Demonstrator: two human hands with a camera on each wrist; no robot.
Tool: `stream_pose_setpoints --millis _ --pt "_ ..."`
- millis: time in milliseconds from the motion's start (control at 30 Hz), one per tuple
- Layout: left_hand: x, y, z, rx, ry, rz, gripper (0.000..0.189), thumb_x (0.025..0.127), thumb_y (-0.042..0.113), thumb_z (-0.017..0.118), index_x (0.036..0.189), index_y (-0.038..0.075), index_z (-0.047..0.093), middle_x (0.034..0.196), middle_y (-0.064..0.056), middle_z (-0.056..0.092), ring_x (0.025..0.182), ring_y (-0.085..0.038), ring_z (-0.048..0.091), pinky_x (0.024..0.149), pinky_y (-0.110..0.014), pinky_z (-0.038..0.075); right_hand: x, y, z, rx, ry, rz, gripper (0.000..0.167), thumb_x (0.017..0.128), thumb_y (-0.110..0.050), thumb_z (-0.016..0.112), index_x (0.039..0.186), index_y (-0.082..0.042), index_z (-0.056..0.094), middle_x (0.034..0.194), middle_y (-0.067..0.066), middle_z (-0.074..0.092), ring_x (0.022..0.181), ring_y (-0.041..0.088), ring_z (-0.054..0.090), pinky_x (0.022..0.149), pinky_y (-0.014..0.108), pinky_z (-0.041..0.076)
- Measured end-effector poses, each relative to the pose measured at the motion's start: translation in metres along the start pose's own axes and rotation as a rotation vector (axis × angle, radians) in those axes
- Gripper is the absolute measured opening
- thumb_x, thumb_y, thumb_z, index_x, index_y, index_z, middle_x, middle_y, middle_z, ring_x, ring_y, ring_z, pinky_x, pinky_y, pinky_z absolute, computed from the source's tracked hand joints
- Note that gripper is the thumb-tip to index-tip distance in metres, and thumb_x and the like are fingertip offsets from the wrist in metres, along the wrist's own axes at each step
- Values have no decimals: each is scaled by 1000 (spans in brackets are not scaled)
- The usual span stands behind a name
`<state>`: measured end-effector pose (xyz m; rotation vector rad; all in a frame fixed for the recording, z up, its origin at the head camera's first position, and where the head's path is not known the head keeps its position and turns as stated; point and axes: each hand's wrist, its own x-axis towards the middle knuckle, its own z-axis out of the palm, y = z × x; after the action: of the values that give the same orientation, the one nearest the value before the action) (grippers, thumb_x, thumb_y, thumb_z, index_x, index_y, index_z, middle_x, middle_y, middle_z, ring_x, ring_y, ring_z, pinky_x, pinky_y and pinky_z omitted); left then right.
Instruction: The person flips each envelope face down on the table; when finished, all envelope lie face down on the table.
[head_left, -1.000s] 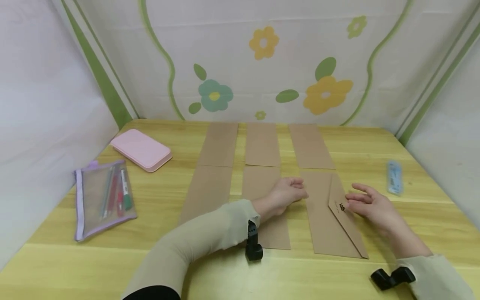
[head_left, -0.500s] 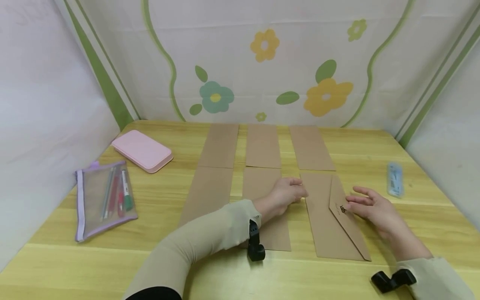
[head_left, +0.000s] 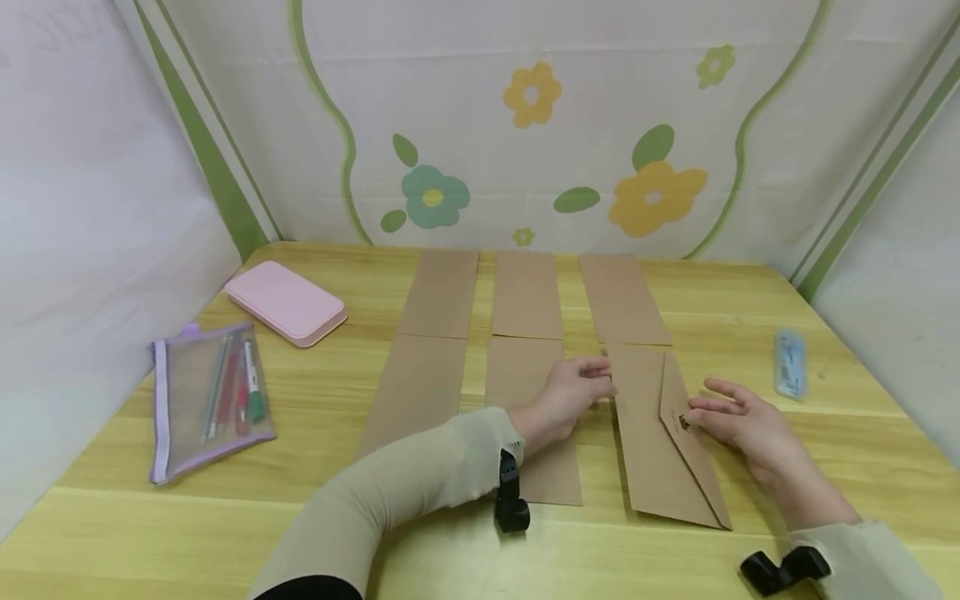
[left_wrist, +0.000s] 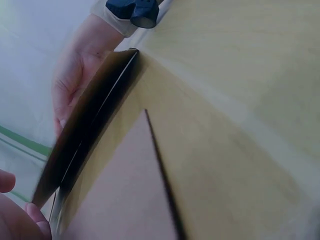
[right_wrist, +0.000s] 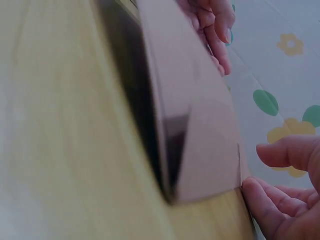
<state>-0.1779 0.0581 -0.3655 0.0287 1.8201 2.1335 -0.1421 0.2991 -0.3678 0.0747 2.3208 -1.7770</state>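
A brown paper envelope [head_left: 647, 433] with a slanted flap and small dark print is at the front right. My left hand [head_left: 566, 396] has its fingertips at the envelope's left edge. Across from it, my right hand [head_left: 750, 425] holds the right edge near the print. In the left wrist view, the envelope [left_wrist: 87, 125] is raised off the table with a dark gap beneath it, fingertips of the left hand [left_wrist: 22, 220] at its corner. Seen from the right wrist, the right hand [right_wrist: 287, 200] touches the envelope's corner, another finger standing apart.
Other brown sheets [head_left: 525, 296] lie flat in rows on the wooden table [head_left: 450, 550]. At left are a pink case [head_left: 287, 302] and a mesh zip pouch [head_left: 213, 392] holding pens. A small light-blue item [head_left: 790, 364] lies at right. A flowered curtain [head_left: 480, 108] stands behind.
The envelope's left side and near end have risen from the table, and a shadow now shows under its edge. Both hands stay at about the same places.
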Motion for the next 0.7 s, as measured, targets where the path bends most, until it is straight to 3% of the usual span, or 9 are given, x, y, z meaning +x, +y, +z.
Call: stream_pose_setpoints --millis 200,433,700 --pt "-2 -4 1 28 2 96 42 76 -9 64 117 0 61 101 -2 62 84 -7 59 68 -18 49 0 -3 8 57 -12 2 83 86 -11 65 143 9 10 92 -21 64 85 -4 61 74 12 49" --pt "-8 -2 -1 -17 5 110 39 77 -9 66 115 1 62 99 0 60 80 -7 57 70 -18 50 -1 -4 17 113 -21 10 78 87 -7 63 143 10 11 91 -19 65 83 -2 62 74 13 49" --pt "-11 2 -6 -71 -5 159 37 77 -6 66 114 -1 61 93 1 57 77 -6 52 67 -16 46 -1 -10 29 62 -35 0 77 88 -11 62 143 10 12 94 -20 61 87 -4 60 76 13 49"
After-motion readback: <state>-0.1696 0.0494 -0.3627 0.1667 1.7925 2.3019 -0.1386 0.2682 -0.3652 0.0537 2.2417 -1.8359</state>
